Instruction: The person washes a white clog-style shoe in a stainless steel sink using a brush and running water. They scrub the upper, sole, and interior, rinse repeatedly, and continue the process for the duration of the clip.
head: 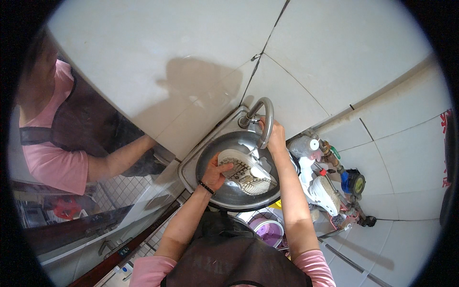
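My left hand (215, 174) grips a white shoe (247, 172) by one end, thumb on its tread. The patterned sole, with brownish grooves, faces up. The shoe is inside the round stainless steel sink basin (211, 145), below the curved spout of a metal faucet (267, 107). Behind that spout, my right hand (276, 136) has its fingers at the small faucet handle (255, 120); the spout partly hides them. Whether water is running onto the shoe is hard to tell.
Right of the sink, another white shoe (324, 195) and a clear plastic bottle (303, 146) sit near pipes and a water meter (355, 182). A purple bucket (269, 231) stands below. Tiled walls (200, 32) meet behind the faucet; a mirror (100, 143) is at left.
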`<action>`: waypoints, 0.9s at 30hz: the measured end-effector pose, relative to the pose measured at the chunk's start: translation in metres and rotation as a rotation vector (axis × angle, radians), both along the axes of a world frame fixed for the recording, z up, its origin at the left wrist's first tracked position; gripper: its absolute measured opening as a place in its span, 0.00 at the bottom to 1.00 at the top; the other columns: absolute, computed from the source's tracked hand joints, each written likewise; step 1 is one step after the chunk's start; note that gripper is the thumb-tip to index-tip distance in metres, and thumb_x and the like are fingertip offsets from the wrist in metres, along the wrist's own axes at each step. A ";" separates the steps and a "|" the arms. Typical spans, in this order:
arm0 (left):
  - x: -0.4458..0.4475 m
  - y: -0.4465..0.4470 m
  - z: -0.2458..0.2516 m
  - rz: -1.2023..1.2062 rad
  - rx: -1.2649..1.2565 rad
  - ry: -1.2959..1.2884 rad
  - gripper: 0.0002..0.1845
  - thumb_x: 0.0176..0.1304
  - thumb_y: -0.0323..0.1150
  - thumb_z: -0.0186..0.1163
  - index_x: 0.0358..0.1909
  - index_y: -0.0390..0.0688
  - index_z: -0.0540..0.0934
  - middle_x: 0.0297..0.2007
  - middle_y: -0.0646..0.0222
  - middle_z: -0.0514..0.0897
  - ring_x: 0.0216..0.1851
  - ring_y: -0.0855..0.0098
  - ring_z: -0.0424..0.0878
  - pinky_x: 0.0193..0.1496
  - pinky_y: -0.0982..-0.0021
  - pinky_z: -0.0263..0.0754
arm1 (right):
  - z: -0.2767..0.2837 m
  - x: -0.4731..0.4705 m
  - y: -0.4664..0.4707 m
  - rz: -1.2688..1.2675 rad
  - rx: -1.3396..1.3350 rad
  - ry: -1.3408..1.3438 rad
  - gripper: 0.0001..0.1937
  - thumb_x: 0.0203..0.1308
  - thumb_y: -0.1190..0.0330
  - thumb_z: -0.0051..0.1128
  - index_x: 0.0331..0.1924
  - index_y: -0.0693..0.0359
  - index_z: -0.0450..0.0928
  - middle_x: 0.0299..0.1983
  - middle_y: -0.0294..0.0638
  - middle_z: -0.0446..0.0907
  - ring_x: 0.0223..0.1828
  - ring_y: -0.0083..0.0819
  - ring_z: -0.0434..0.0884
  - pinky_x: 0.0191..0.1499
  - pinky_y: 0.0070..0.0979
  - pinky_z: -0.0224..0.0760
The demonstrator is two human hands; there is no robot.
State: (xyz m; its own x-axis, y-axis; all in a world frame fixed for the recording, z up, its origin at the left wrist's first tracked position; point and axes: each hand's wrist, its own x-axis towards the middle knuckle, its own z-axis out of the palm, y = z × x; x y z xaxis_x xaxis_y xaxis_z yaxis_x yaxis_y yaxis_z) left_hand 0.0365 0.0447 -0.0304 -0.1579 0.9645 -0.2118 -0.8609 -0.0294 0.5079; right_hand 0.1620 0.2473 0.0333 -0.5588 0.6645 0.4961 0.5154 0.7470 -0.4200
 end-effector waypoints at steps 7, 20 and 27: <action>0.000 0.005 -0.008 0.033 0.008 -0.075 0.20 0.56 0.23 0.60 0.53 0.43 0.74 0.45 0.64 0.82 0.47 0.66 0.81 0.51 0.62 0.77 | 0.015 0.048 -0.036 -0.048 -0.606 0.053 0.21 0.60 0.58 0.57 0.49 0.68 0.77 0.44 0.54 0.81 0.44 0.43 0.81 0.47 0.32 0.72; 0.042 0.096 -0.006 0.047 -0.163 1.118 0.20 0.64 0.41 0.56 0.56 0.46 0.73 0.48 0.62 0.78 0.48 0.58 0.77 0.52 0.61 0.71 | 0.059 0.152 -0.100 -0.232 -1.136 -0.002 0.30 0.53 0.58 0.68 0.54 0.72 0.75 0.42 0.46 0.83 0.42 0.27 0.80 0.48 0.23 0.71; 0.034 0.118 0.047 -0.195 -0.363 1.647 0.15 0.59 0.40 0.57 0.43 0.42 0.77 0.48 0.53 0.78 0.49 0.51 0.76 0.51 0.53 0.72 | 0.021 0.158 -0.093 -0.178 -1.565 0.403 0.22 0.57 0.60 0.63 0.47 0.73 0.77 0.39 0.44 0.83 0.36 0.28 0.83 0.38 0.21 0.76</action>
State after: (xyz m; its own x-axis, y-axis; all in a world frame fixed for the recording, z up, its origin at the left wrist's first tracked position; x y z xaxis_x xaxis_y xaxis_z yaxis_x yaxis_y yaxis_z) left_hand 0.0703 0.1626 0.0168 -0.3132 0.9370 -0.1545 0.5710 0.3158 0.7578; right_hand 0.3197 0.1548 0.0544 -0.4321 0.6710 -0.6025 0.2181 -0.5705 -0.7918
